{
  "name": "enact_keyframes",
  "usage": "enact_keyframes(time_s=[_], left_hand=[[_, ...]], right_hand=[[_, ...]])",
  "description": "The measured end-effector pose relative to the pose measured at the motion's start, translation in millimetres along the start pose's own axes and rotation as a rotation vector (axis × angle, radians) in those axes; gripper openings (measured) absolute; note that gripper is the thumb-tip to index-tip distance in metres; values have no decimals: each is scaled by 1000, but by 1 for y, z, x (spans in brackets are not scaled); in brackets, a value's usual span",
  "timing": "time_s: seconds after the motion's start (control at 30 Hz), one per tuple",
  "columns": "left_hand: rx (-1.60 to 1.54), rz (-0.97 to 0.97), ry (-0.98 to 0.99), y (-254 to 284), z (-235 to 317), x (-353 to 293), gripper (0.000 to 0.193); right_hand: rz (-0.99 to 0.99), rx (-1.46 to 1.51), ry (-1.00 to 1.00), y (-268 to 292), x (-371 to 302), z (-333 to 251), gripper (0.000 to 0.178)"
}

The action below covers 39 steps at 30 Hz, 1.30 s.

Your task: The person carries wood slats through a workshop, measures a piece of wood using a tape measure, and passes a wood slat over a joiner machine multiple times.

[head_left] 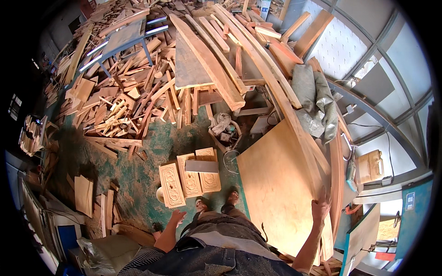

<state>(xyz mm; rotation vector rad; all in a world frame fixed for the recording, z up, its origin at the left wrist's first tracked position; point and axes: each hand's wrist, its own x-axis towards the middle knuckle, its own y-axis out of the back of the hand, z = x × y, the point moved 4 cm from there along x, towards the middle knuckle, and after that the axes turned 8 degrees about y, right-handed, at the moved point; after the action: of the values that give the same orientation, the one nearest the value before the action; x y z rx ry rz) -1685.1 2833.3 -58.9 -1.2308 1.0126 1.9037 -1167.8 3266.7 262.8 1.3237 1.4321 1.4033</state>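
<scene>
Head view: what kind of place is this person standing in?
Most likely a woodworking shop. Offcuts lie heaped across the floor, long planks lean over a bench, and three carved wooden panels lie by the person's feet. The right hand rests on a large plywood sheet; the left hand hangs free.

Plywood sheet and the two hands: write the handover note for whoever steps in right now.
Right hand: open, palm and fingers pressed on the far edge of the large plywood sheet, beside a long curved plank.
Left hand: empty, open, hanging free over the green floor, nearest the three carved wooden panels.
Done: the sheet lies to the person's right, steadied by one hand.
Left: the sheet is held by one hand only; the carved panels lie untouched, a grey board across them.
</scene>
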Motion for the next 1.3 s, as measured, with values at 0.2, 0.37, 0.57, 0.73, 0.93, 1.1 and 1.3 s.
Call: enact_keyframes(time_s=[0.2,0.37,0.57,0.73,0.93,1.1,1.3], left_hand=[[-51,23,-101,15,26,-6,33],[-64,17,-113,7,36,-20,45],[-45,21,21,-8,33,-39,46],[-303,33,-60,8,-5,-37,34],[-331,116,14,19,-56,-63,29],[-514,184,212,34,-111,-48,28],[-733,304,303,22,-85,-29,27]], right_hand=[[166,-21,144,13,11,-36,81],[306,4,214,0,30,-62,65],[353,283,387,-15,65,-127,41],[324,481,459,-53,94,-200,31],[133,878,512,-87,163,-327,27],[42,890,553,-109,268,-407,28],[-64,725,430,-184,455,-469,37]])
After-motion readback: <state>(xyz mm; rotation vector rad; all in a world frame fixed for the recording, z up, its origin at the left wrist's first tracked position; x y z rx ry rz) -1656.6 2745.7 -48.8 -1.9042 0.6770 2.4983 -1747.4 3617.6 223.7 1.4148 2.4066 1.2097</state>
